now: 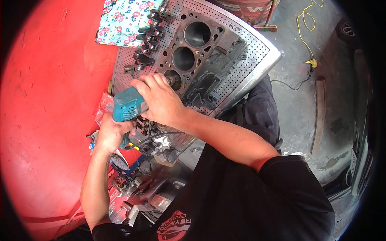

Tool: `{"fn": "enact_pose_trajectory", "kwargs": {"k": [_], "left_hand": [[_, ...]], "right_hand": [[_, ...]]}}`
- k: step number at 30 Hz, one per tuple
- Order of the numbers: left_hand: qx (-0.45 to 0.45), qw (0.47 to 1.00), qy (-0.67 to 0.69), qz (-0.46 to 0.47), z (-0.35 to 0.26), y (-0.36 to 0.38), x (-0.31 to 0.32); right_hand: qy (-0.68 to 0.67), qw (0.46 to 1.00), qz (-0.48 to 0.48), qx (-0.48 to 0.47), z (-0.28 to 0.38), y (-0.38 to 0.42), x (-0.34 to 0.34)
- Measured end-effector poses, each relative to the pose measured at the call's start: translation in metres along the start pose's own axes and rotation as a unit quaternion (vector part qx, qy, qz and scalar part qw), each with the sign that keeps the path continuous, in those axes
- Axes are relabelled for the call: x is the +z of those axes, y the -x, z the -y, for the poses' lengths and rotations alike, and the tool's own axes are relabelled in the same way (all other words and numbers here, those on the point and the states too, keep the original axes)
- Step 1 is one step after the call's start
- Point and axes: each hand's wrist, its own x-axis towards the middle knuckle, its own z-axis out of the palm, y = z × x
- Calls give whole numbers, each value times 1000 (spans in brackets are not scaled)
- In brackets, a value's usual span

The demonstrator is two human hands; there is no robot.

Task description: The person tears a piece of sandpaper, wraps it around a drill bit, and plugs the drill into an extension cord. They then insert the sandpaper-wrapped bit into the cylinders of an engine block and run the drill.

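A teal power drill [128, 103] is held in both hands over the lower end of the engine block [193, 52]. My left hand [112, 130] is closed round the drill's handle. Over the front of the drill body lies my right hand [159, 94], its fingers wrapped round it. The drill's front end reaches into the nearest cylinder bore [173, 78], partly hidden by my right hand. Two further round bores show above it. Left of the block a crankshaft [148, 44] lies on the perforated metal tabletop [257, 44].
A floral cloth [124, 22] lies at the top left, beside a red surface [48, 100]. A small piston [129, 70] stands left of the block. Parts and a cable clutter the area below the drill. A yellow cord [304, 36] runs across the floor at right.
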Motion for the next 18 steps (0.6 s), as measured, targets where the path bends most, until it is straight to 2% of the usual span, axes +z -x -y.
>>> {"fn": "enact_pose_trajectory", "kwargs": {"k": [9,12,15,18], "left_hand": [[-9,999,43,7,2,-8,10],[-2,1000,27,13,-2,-10,11],[-20,997,77,21,2,-15,14],[-10,999,27,22,3,-20,13]], "right_hand": [[2,999,13,38,2,2,-3],[4,999,2,33,-1,3,2],[39,999,-18,5,0,5,6],[41,999,-6,7,-1,5,4]]}}
